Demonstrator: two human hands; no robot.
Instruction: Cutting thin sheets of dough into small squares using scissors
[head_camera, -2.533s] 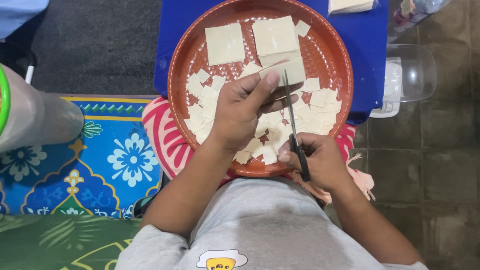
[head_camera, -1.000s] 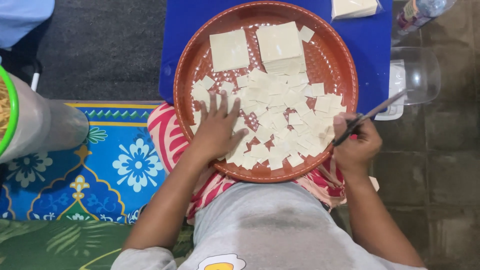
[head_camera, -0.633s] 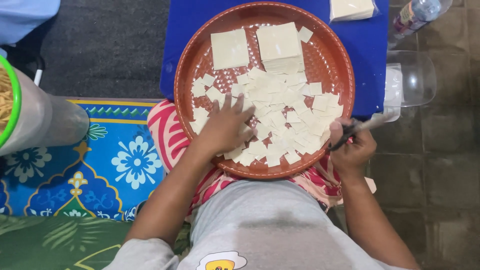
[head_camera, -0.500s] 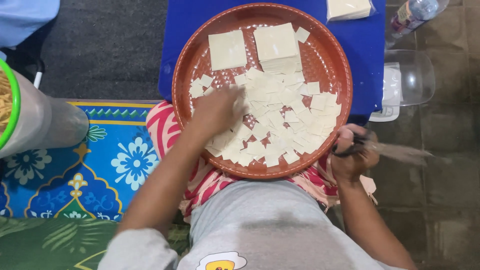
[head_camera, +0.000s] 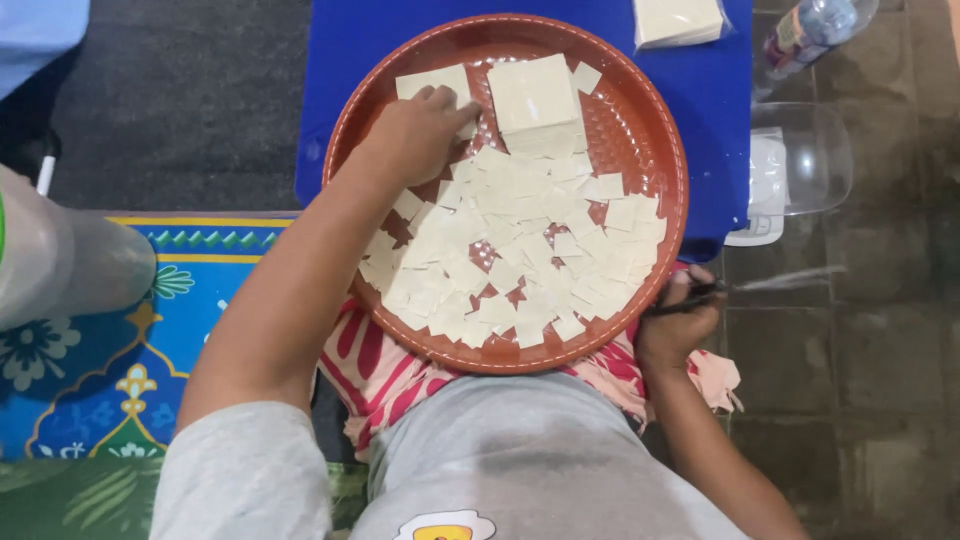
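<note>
A round brown tray (head_camera: 655, 120) rests on my lap and on a blue table. Several small pale cut squares (head_camera: 510, 260) cover its near half. Two stacks of larger pale square sheets lie at the far side: one stack (head_camera: 533, 95) in the middle, another (head_camera: 430, 82) to its left. My left hand (head_camera: 415, 135) reaches across the tray and lies on the left stack, fingers curled over its edge. My right hand (head_camera: 680, 320) is beside the tray's right rim, shut on black-handled scissors (head_camera: 760, 285) whose blurred blades point right.
The blue table (head_camera: 710, 90) carries a packet of pale sheets (head_camera: 680, 20) at the far edge. A plastic bottle (head_camera: 810, 30) and a clear container (head_camera: 800, 160) stand on the tiled floor to the right. A patterned mat (head_camera: 110, 350) and a grey cylinder (head_camera: 70, 265) lie left.
My left hand has moved from the small squares forward to the left stack of large sheets. My right hand with the scissors has swung away to the right of the tray.
</note>
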